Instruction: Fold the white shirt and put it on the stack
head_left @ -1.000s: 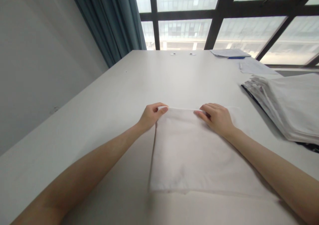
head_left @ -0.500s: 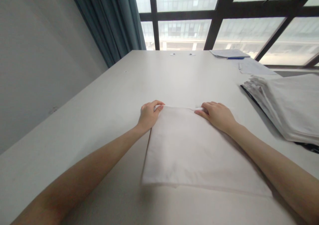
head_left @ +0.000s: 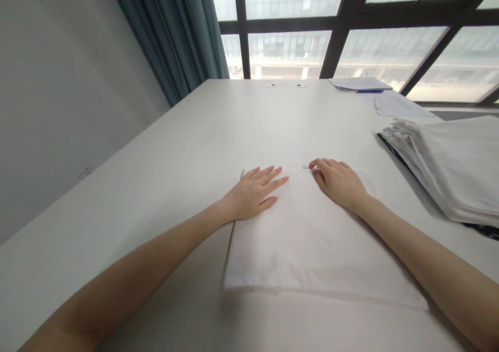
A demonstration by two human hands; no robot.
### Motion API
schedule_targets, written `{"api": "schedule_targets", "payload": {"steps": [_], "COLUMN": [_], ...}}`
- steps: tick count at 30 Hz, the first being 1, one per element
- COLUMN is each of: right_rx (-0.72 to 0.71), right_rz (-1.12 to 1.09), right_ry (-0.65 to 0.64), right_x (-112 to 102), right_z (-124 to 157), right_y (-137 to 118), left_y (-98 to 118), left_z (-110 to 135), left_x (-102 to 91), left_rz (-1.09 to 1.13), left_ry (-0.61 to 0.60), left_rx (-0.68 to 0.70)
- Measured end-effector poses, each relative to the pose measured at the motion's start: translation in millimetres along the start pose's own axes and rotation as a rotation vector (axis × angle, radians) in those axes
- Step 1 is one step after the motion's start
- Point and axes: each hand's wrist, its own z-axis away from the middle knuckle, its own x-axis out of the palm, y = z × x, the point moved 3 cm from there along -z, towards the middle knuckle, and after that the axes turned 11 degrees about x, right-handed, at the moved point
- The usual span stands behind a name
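A flat white cloth [head_left: 312, 248], folded or doubled, lies in front of me with its near edge toward my body. My left hand [head_left: 257, 192] rests palm down on its far left corner, fingers spread and stretched out. At the far edge, my right hand [head_left: 337, 181] has its fingers curled over the cloth near the far right corner, the thumb tucked in beneath them. The right fingertips are partly hidden. A small greyish bit [head_left: 242, 174] sticks out past the far left corner beside my left hand.
A thick stack of white cloths [head_left: 463, 170] lies at the right on something black. Papers [head_left: 358, 83] and a blue pen [head_left: 369, 91] are at the back right of the white table [head_left: 249, 123]. A grey wall and a blue curtain [head_left: 183, 35] border the left; windows stand behind.
My left hand has let go of the far left corner, opened, and moved right and nearer onto the cloth. My right hand has shifted its fingers slightly at the far edge.
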Motion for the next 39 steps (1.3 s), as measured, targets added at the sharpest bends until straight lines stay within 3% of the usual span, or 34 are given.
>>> {"api": "schedule_targets", "payload": {"steps": [6, 12, 15, 21, 29, 39], "right_rx": [-0.084, -0.162, -0.139, -0.073, -0.123, -0.154], "right_rz": [-0.07, -0.118, -0.093, 0.017, 0.059, 0.038], "right_ry": [-0.002, -0.175, -0.218, -0.116, -0.15, -0.152], "right_x": [-9, -30, -21, 8, -2, -21], "right_z": [-3, 5, 12, 25, 53, 115], "right_y": [4, 3, -3, -11, 16, 54], "left_y": [0, -1, -8, -24, -24, -33], "left_z": [1, -3, -6, -8, 1, 30], "left_x": [0.7, 3.0, 2.0, -3.0, -4.1, -11.6], "left_rz": [-0.004, -0.011, -0.011, -0.016, -0.061, -0.255], "left_ry": [-0.094, -0.105, -0.103, -0.155, -0.174, -0.137], "left_rx": [0.001, -0.042, -0.07, -0.107, -0.171, -0.226]}}
